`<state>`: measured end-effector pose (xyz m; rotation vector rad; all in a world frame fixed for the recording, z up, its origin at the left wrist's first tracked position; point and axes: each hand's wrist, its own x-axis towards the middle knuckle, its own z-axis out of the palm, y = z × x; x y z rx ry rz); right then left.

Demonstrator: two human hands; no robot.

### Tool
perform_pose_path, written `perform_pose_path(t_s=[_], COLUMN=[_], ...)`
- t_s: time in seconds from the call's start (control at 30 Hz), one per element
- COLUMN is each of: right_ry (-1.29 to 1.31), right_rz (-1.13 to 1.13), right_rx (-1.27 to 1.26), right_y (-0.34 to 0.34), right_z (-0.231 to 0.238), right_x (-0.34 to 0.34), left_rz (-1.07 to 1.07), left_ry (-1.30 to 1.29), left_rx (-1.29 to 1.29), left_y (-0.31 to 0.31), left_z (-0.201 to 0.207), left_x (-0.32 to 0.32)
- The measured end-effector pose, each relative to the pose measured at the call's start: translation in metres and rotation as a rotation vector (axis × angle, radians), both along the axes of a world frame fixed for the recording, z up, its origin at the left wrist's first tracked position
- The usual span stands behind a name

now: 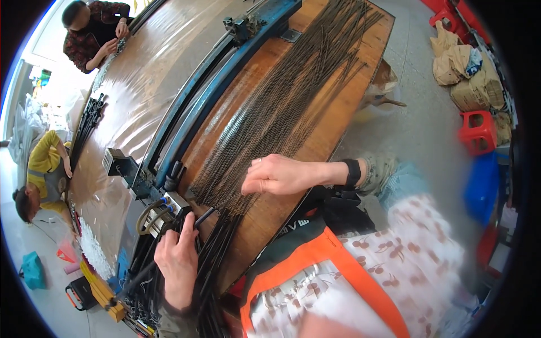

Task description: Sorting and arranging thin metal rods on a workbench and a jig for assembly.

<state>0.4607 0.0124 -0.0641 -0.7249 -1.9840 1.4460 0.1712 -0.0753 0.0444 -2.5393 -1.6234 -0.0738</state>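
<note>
My left hand (177,262) curls over a slim black rod (206,214), whose ends show on both sides of the fingers. That hand is beside a metal clamp block (174,205) with looped hoses, at the near end of a blue rail (197,110). My right hand (276,174), with a ring and a black wristband, is closed just above a wide spread of thin metal chains (253,121). Its fingertips point down and hide whatever they may pinch. Several black rods (217,248) lie bunched between my hands and the near table edge.
The wooden table (344,93) carries the chains. Clear plastic sheeting (163,62) covers the table beyond the rail. One person (93,34) works at the far left, another in yellow (48,169) at the left edge. A red stool (478,132) and brown sacks (473,84) stand at right.
</note>
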Motion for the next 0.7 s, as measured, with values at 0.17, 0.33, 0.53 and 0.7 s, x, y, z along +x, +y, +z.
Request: perform_pose_path(t_s=[0.17,0.33,0.53,0.7], right_ry=[0.087,0.055,0.021,0.141], right_rz=[-0.236,-0.028,-0.256,-0.288], right_rx=[0.622,0.554,1.017,1.168], right_y=[-0.004,-0.018,0.03,0.049], right_z=[0.003,-0.004,-0.011,-0.004], right_x=[-0.013,-0.019,0.011,-0.004], left_rz=[0.065,-0.076,0.012,-0.009], left_ry=[-0.172,-0.06,-0.148,-0.178], left_rx=[-0.156,-0.193,-0.139,-0.056], left_y=[-0.008,-0.014,-0.007,-0.003], left_z=[-0.01,-0.018,0.0,0.008], left_x=[0.008,0.02,0.0,0.009])
